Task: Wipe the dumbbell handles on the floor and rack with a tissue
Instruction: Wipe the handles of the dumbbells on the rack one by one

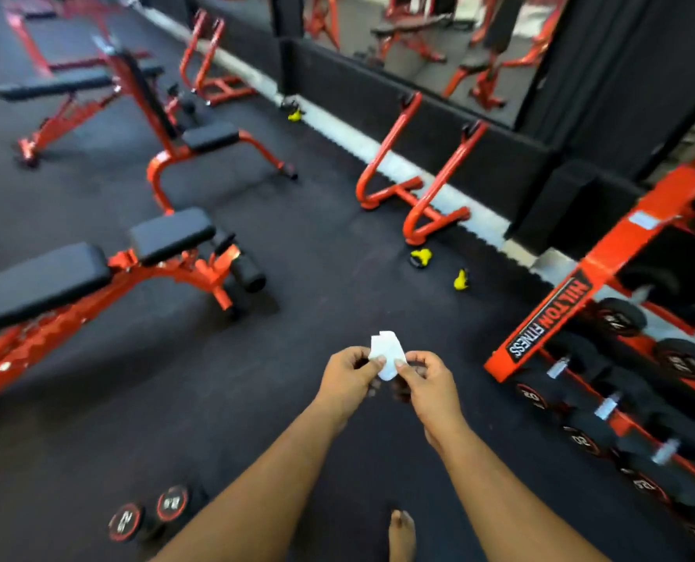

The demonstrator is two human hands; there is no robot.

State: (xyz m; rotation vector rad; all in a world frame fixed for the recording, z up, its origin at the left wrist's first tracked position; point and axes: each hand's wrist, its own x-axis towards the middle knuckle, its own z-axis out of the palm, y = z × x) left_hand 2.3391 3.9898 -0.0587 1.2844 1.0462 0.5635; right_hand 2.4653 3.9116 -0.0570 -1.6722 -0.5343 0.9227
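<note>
A small white tissue [385, 352] is held out in front of me, above the dark floor. My left hand [344, 375] pinches its left side and my right hand [429, 381] pinches its right side. Two black dumbbells [149, 513] with red-ringed ends lie on the floor at the lower left, their handles hidden. On the right stands a red dumbbell rack [573, 302] with several black dumbbells on its shelves; their metal handles [605, 407] show between the heads.
Red-framed benches with black pads [94, 269] fill the left side. A red stand [415, 188] sits by the mirrored wall, with yellow objects [421, 257] on the floor near it. My bare foot [402, 533] is at the bottom edge.
</note>
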